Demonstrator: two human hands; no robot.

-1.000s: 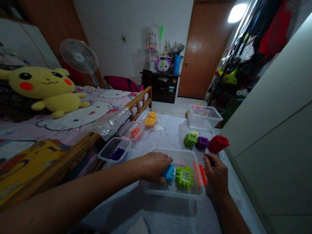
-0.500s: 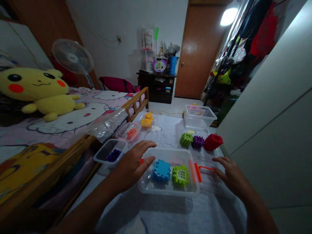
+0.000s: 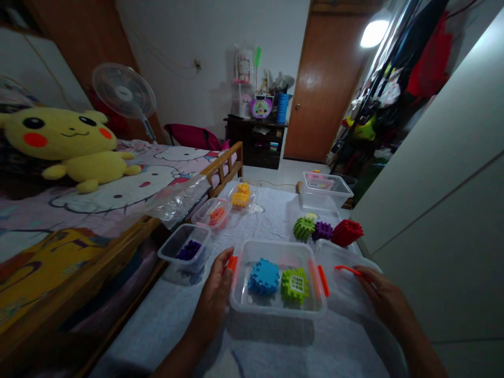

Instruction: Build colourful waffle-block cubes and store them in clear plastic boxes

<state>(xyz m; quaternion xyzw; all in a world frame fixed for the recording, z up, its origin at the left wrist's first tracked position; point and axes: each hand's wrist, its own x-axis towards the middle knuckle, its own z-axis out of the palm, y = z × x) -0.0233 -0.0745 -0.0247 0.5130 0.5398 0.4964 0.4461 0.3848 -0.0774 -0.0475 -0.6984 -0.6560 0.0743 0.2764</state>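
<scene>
A clear plastic box (image 3: 275,310) with orange latches stands on the cloth-covered table in front of me. Inside it lie a blue toy block (image 3: 263,276) and a green toy block (image 3: 295,284). My left hand (image 3: 216,295) rests flat against the box's left side by the orange latch, fingers stretched out. My right hand (image 3: 384,299) is closed on the clear lid (image 3: 346,281) with its orange handle, to the right of the box.
Green (image 3: 303,228), purple (image 3: 323,230) and red (image 3: 346,232) blocks lie beyond the box. Small tubs hold purple (image 3: 187,250), orange (image 3: 216,214) and yellow (image 3: 241,196) pieces at left. Another clear box (image 3: 326,191) stands far back. A bed with a yellow plush (image 3: 66,144) lies left; a wall stands right.
My left hand let go of the blue block, left the box and settled on its left side. My right hand moved right and now holds the lid beside the box.
</scene>
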